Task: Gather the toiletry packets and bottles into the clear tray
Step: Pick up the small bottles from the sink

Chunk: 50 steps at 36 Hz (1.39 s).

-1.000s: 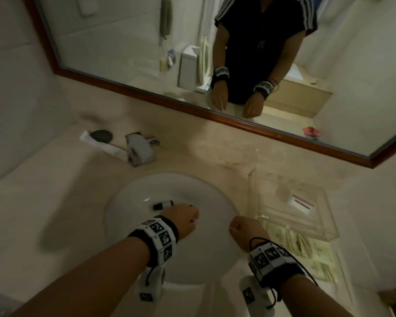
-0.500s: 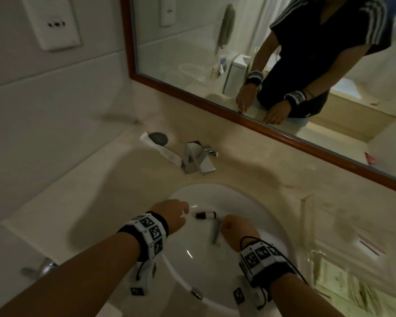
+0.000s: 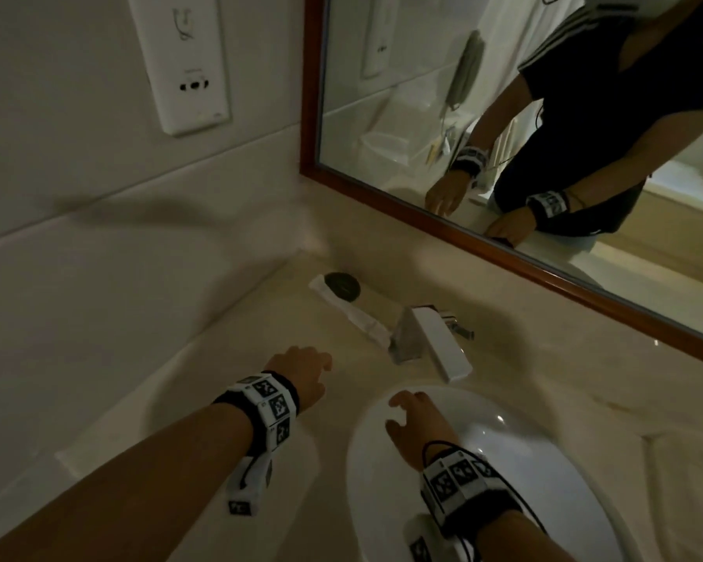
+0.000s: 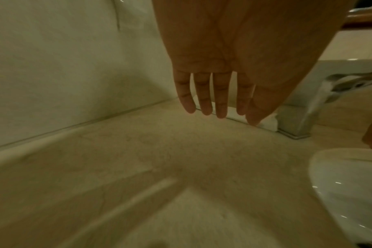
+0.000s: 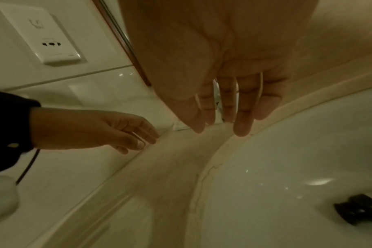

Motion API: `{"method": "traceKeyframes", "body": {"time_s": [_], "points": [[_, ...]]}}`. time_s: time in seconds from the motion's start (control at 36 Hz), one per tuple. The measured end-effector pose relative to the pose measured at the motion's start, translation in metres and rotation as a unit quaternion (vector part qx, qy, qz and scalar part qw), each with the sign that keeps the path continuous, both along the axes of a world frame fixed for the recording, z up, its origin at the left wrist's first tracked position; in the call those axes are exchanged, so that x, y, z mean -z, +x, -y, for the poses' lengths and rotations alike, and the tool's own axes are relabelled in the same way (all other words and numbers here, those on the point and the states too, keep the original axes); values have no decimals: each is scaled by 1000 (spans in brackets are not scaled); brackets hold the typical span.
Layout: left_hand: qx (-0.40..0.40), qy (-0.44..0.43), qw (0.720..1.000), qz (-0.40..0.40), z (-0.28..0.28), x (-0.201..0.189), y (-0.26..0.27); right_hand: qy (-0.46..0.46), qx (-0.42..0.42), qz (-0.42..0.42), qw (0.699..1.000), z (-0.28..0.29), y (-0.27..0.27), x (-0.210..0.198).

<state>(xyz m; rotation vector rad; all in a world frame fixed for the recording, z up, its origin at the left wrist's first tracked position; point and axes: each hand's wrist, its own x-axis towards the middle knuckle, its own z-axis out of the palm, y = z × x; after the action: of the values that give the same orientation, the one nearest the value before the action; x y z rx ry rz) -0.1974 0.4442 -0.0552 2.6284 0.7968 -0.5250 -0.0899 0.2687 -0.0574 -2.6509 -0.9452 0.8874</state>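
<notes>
A long white packet point(image 3: 352, 316) lies on the beige counter left of the faucet, with a dark round item point(image 3: 343, 285) on its far end. My left hand point(image 3: 319, 369) hovers open a little short of it, fingers straight point(image 4: 221, 107), holding nothing. The packet's near end point(image 4: 265, 125) shows just past those fingers. My right hand point(image 3: 400, 411) is open over the sink's far-left rim, fingers spread point(image 5: 242, 120) and empty. A small dark-capped bottle point(image 5: 360, 210) lies in the basin. The clear tray is out of view.
A chrome faucet point(image 3: 427, 338) stands between the packet and the white sink point(image 3: 524, 472). The wood-framed mirror point(image 3: 382, 196) runs along the back wall. A white wall socket point(image 3: 183, 62) sits on the tiled wall at the left. Bare beige counter point(image 4: 159, 151) lies under my left hand.
The view has swung left and the tray has left it. Both hands have moved out of the basin toward the packet by the faucet, and their curled fingers have straightened.
</notes>
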Motion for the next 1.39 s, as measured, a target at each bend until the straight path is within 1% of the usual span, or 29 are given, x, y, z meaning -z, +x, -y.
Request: {"method": "traceKeyframes", "body": {"time_s": [0.31,0.36,0.5,0.58,0.67,0.78,0.89,0.97,1.06,1.17,1.22,1.25,1.31,1.33,1.36,1.39], "points": [[13,46,999,-2,-82,25,43,9,-3,3,1000,-80,35,18],[18,44,999,-1,-95,30,52,9,-1,6,1000,-92,42,24],[-1,23,999,27,-120,44,68,4,6,-8,1000,-118,58,37],[-8,7,1000,27,-131,50,77,-8,24,-13,1000,-132,67,43],[0,5,1000,31,-138,54,86,8,40,-17,999,-141,73,51],[21,27,999,17,-141,58,95,20,43,-1,999,-145,76,58],[42,62,997,-5,-142,63,96,14,18,20,1000,-144,74,61],[45,73,996,-17,-141,66,91,2,3,17,1000,-141,70,61],[46,91,995,-6,-140,65,85,-11,-17,19,1000,-137,67,58],[67,112,991,-37,-131,63,77,5,-37,13,999,-125,60,55],[72,104,991,-47,-123,66,69,16,-35,7,999,-116,54,55],[70,98,992,-32,-118,70,63,19,-32,3,999,-111,52,55],[59,98,992,62,-109,78,53,23,-22,-7,999,-102,48,56],[55,98,990,90,-105,78,49,23,-18,-13,999,-97,46,57],[61,106,989,80,-100,77,46,22,-15,-19,999,-92,45,57],[70,118,990,41,-96,75,43,20,-13,-24,999,-87,43,58]]}}
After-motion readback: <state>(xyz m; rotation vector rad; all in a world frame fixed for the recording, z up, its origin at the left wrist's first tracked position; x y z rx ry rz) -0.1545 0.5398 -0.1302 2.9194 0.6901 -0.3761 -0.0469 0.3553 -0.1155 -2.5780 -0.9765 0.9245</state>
